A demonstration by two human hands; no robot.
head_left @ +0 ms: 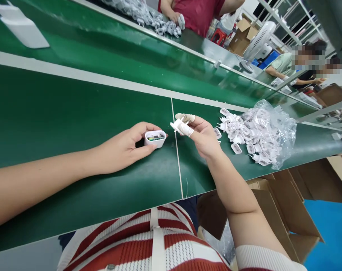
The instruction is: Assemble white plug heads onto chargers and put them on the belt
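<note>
open charger shell (155, 138) clamped in left hand (122, 148) fingers; pronged plug cap (178, 126) pinched by right hand (202, 137) fingers; bagged caps (258, 137) heaped on green tabletop (75, 113).

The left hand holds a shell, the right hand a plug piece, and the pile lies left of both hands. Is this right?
No. In the head view the pile lies right of both hands. The left hand holds the shell, the right hand the plug piece.

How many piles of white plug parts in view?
2. One pile on the bag beside the right hand; another across the belt by a co-worker's hand. More may be hidden.
</note>
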